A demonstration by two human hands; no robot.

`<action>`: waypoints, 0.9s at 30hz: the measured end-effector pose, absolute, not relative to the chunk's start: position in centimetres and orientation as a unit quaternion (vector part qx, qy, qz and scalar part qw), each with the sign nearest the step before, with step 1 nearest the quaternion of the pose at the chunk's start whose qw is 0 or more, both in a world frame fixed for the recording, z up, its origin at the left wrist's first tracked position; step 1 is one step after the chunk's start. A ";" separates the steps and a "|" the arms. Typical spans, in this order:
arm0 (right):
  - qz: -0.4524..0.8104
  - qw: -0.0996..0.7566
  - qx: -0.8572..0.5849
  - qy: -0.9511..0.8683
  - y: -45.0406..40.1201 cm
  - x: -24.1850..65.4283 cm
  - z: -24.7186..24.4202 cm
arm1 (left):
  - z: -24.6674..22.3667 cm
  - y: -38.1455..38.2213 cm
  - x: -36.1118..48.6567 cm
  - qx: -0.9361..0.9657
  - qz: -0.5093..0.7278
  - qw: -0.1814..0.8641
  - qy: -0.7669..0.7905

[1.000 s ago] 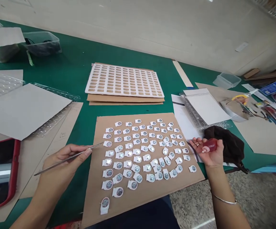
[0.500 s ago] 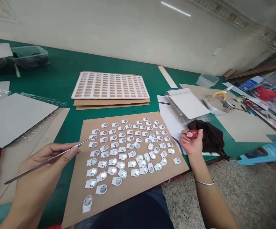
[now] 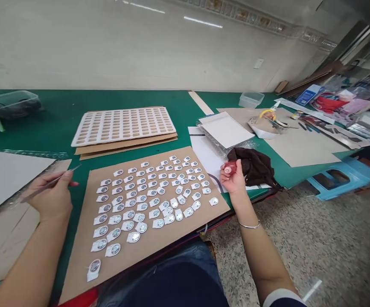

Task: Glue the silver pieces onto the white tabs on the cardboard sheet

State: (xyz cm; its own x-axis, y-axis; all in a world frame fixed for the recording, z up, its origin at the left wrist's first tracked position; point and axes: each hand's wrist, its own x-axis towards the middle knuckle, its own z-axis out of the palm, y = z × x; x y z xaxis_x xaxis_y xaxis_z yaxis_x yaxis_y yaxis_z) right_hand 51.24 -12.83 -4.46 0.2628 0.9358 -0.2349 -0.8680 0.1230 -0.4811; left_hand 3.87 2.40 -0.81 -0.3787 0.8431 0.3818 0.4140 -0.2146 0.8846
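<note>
Left hand (image 3: pixel 52 194): thumb and fingers pinched round a slim metal tool (image 3: pixel 48 185), held aslant over the left side of the green table (image 3: pixel 56 100). Tool's tip points up and to the right, near the far left corner of the brown cardboard sheet (image 3: pixel 79 251), apart from the discs.

Right hand (image 3: pixel 234 182): palm turned up, fingers curled round a small red bottle (image 3: pixel 231 167), pale nozzle facing the camera. Hand is just beyond the sheet's right edge, in front of a dark cloth pouch (image 3: pixel 252 164). Silvery bangle (image 3: pixel 249 226) at the wrist.

Brown sheet lies at the table's near edge, above the person's lap. On it, many round metallic discs (image 3: pixel 115 249) with white tabs, in loose, uneven rows. Most tabs point left; the disc nearest the left corner has its tab toward the lap. Toward the near right side some crowd close, a few seeming to overlap.

Beyond the sheet: white grid tray (image 3: pixel 125 141) on pieces of cardboard (image 3: pixel 159 140). To the right, white papers (image 3: pixel 228 131) over clear plastic, yellow-handled scissors (image 3: pixel 266 113), clear box (image 3: pixel 251 100). Blue stool (image 3: pixel 348 171) on the speckled floor. Far left, clear tub (image 3: pixel 16 104) with dark contents.
</note>
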 end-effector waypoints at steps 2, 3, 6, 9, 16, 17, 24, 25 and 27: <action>0.608 0.745 -0.265 -0.062 -13.0 51.2 -4.5 | -1.7 2.7 3.2 0.498 0.591 0.192 0.605; 0.611 0.744 -0.262 -0.062 -13.1 51.2 -4.5 | -2.0 2.9 2.8 0.490 0.592 0.197 0.608; 0.619 0.742 -0.252 -0.063 -13.3 51.2 -4.5 | -2.6 3.1 2.1 0.473 0.600 0.208 0.611; 0.623 0.740 -0.248 -0.060 -13.3 51.2 -4.5 | -2.8 3.3 1.9 0.467 0.607 0.211 0.607; 0.615 0.744 -0.250 -0.071 -13.6 51.1 -4.6 | -2.6 3.6 1.8 0.462 0.612 0.229 0.600; 0.615 0.744 -0.252 -0.075 -13.6 51.0 -4.6 | -2.5 3.6 1.6 0.459 0.608 0.235 0.603; 0.608 0.728 -0.310 -0.063 -13.5 50.6 -4.2 | -2.0 3.4 0.8 0.458 0.566 0.293 0.620; 0.606 0.725 -0.320 -0.064 -13.5 50.6 -4.2 | -2.0 3.3 0.9 0.459 0.566 0.295 0.618; 0.602 0.720 -0.338 -0.069 -13.4 50.5 -4.1 | -2.2 3.3 1.1 0.461 0.567 0.298 0.615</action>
State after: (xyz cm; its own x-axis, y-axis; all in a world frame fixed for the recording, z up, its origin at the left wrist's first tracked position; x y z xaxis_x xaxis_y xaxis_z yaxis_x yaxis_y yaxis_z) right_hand 50.52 -13.37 -4.13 0.2663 0.9139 -0.3064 -0.8200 0.0477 -0.5704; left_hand 1.07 3.33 -2.20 -0.3977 0.9041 0.1565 0.2296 -0.0671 0.9710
